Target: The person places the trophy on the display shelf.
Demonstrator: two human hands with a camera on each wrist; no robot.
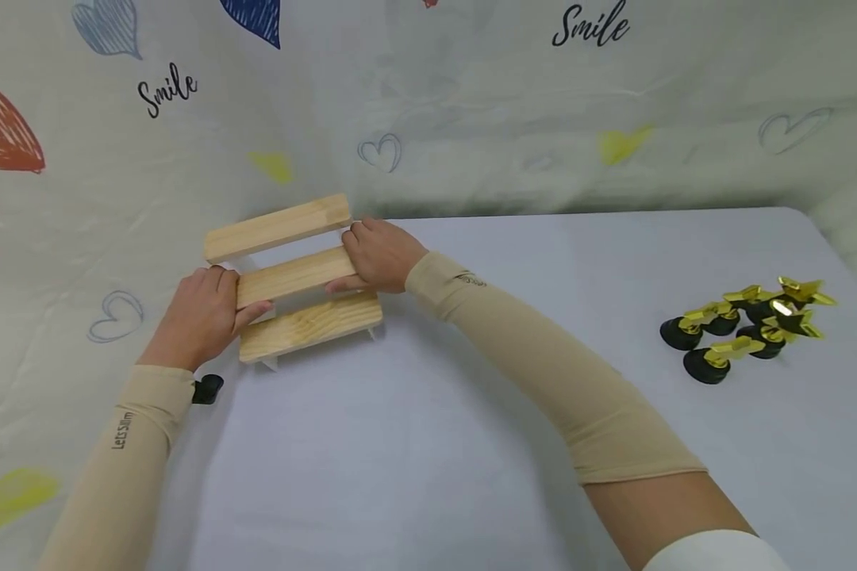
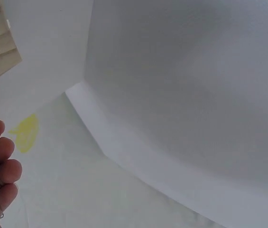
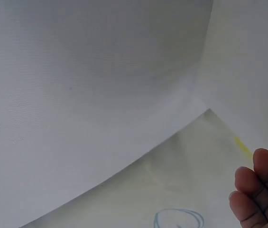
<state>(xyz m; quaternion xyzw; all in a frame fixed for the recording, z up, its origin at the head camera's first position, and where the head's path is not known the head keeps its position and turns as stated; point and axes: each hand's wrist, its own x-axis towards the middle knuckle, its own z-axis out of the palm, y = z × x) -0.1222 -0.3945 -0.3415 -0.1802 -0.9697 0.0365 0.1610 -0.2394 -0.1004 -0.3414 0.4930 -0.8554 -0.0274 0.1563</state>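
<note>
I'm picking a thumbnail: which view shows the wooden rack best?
The head view: the wooden rack shows all three boards. The left wrist view catches only parts at its left edge; the right wrist view, a sliver.

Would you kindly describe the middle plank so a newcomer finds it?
Find the white table, then the three-plank wooden rack at its far left. The middle plank is the one whose ends the left hand and right hand grip.

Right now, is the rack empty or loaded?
The rack is empty: its three boards show bare wood. The left hand and right hand hold it; the trophies are on the table.
</note>
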